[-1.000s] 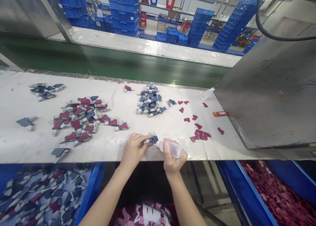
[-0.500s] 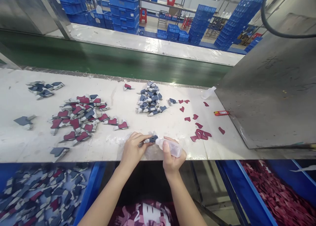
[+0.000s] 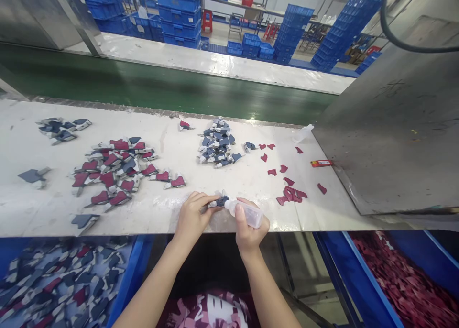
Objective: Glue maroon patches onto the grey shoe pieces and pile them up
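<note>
My left hand (image 3: pixel 194 215) pinches a small dark blue and grey plastic part (image 3: pixel 222 201) just above the white worktop (image 3: pixel 172 146). In my right hand (image 3: pixel 251 232) is a translucent squeeze bottle (image 3: pixel 249 215), tilted with its nozzle at the blue part. Beyond my hands lies a pile of blue-grey parts (image 3: pixel 217 144). To the left is a larger heap of similar parts with maroon faces (image 3: pixel 111 172). Several loose maroon pieces (image 3: pixel 294 194) lie right of my right hand.
A clear bottle-like item (image 3: pixel 303 134) and a red packet (image 3: pixel 322 163) lie near the metal housing (image 3: pixel 401 127) on the right. Behind the worktop runs a green conveyor belt (image 3: pixel 172 89). Blue bins (image 3: pixel 122 280) of parts and maroon pieces (image 3: pixel 405 280) stand below the front edge.
The bottle and my right hand have shifted very slightly left, the nozzle staying at the blue part. Otherwise the view has moved only a little.
</note>
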The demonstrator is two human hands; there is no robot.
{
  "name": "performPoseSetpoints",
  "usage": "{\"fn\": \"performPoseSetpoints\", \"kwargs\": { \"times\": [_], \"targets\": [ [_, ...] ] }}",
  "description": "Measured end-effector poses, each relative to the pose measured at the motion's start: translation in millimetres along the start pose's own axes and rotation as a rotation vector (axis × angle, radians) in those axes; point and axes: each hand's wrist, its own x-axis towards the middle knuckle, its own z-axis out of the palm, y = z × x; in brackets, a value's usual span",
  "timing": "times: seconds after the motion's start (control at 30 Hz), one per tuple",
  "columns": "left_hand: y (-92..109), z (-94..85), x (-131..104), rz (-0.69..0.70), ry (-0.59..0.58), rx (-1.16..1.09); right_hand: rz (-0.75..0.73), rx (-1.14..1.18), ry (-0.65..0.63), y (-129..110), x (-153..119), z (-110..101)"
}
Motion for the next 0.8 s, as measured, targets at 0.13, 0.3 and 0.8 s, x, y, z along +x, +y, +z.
{"fn": "performPoseSetpoints", "kwargs": {
  "times": [0.13,0.3,0.8],
  "targets": [
    [1,-0.4,0,-0.01,0.003,-0.004,-0.009,0.006,-0.026,1,1,-2],
    [2,-1.1,0,-0.022,0.001,-0.011,0.004,0.026,0.011,1,2,-3],
    [-5,-1.4,1,-0.004,0.0,0.053,0.135,-0.068,0.213,-1,46,-21]
  ]
}}
